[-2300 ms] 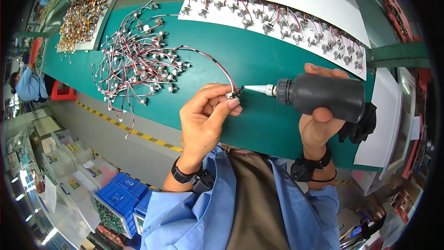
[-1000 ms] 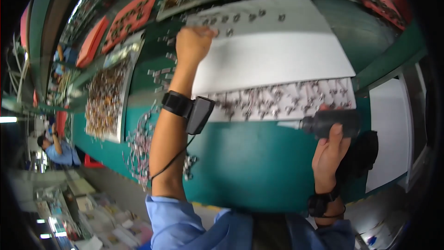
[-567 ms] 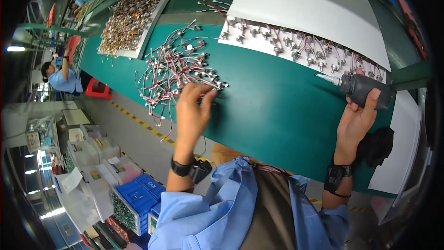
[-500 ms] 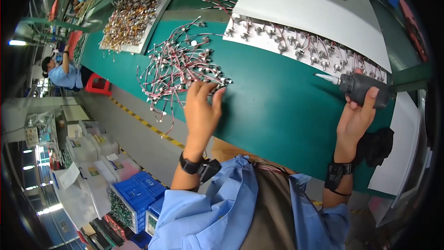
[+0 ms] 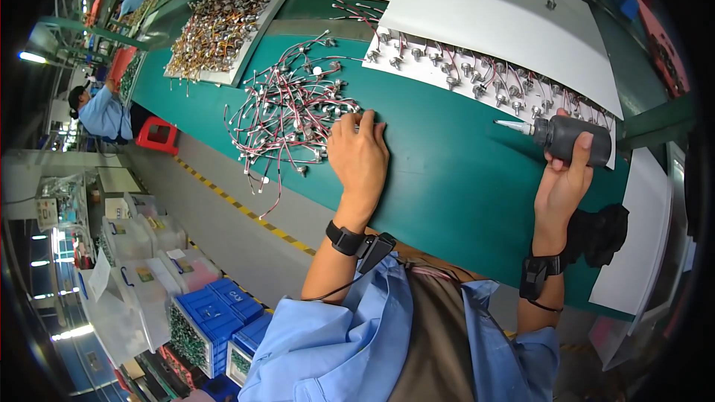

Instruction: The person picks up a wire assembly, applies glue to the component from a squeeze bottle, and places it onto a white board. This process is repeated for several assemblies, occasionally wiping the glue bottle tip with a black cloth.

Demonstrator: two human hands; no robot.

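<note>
My left hand (image 5: 359,156) rests at the right edge of a tangled pile of wired metal components (image 5: 290,108), small round parts with red, black and white leads. Its fingers curl down against the pile with the thumb close by; what they pinch, if anything, is hidden. Over the table's right side, my right hand (image 5: 564,179) grips a dark squeeze bottle (image 5: 579,141) with a pale tapered nozzle pointing left. Just beyond the nozzle, rows of similar metal components (image 5: 480,74) stand on a white board (image 5: 421,73).
A green tabletop (image 5: 439,164) lies between my hands. A second white sheet (image 5: 506,30) covers part of the board. Far left is a tray heaped with components (image 5: 223,26). Black cloth (image 5: 599,234) lies at right. Blue crates (image 5: 216,316), a red stool (image 5: 158,134) and another person (image 5: 104,113) are leftward.
My left hand has shifted right along the pile's edge, its fingers curling in more. The bottle in my right hand has moved slightly left.
</note>
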